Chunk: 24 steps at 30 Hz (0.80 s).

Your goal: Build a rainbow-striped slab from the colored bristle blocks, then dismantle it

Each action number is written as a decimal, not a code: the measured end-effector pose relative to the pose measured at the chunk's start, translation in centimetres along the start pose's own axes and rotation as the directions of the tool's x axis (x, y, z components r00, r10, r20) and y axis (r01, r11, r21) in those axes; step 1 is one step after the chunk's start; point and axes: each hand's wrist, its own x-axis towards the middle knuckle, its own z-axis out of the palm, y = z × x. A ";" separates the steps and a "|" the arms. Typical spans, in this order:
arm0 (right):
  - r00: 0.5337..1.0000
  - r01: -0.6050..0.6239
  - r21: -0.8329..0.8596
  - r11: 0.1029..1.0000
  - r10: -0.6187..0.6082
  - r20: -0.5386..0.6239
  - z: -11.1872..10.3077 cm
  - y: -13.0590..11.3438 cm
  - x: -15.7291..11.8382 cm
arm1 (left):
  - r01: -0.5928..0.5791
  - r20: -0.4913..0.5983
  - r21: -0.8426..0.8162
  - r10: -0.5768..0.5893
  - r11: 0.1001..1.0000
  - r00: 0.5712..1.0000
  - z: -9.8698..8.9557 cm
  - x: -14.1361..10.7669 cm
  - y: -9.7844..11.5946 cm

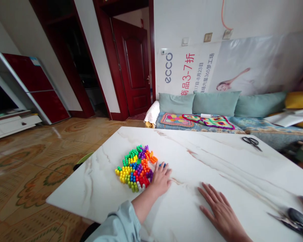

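- white wall (171, 20) at the far side carries a poster (176, 72) above a sofa (212, 122); "ecco" reads clearly in grey, with "3-7折" in red beside it.
- smaller grey lines on the poster give "17日-8月23日" and "六层365梦工场"; their lower ends drop behind the green cushions (215, 102), so the first characters are cut off.
- red fridge (44, 80) at the far left bears a blue and white sticker (34, 61), its print too small to read.
- marbled white table (103, 205) fills the near middle; on its left half lies a cluster of small coloured pieces (126, 173), green, yellow, blue, purple, orange, red and white, packed close together.
- left hand (161, 178) is at the right edge of the cluster, fingers slightly apart and palm down; a blue piece (162, 165) shows at its fingertips, partly covered, and i cannot tell whether it is gripped.
- right hand (217, 208) lies palm down on the table, well apart from the pieces, fingers loosely spread and holding nothing.
- black-handled scissors (252, 142) lie at the far right of the table; at the near right, a blurred metal-tipped tool (288, 222) lies beside a dark rounded object (298, 216) that is hard to make out.
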 end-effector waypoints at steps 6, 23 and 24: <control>0.999 0.014 -0.006 1.000 -0.014 -0.031 0.6 0.6 0.0 | 0.162 -0.004 -0.043 -0.162 0.986 0.987 -2.2 0.7 -1.9; 0.999 -0.030 -0.023 0.999 0.030 0.015 -0.5 -0.4 0.1 | -0.193 -0.156 -0.059 0.182 0.979 0.971 5.3 -15.0 5.3; 0.999 -0.030 -0.023 0.999 0.031 0.018 -0.6 -0.5 0.1 | -0.188 -0.076 -0.146 0.179 0.971 0.981 3.9 -14.0 5.0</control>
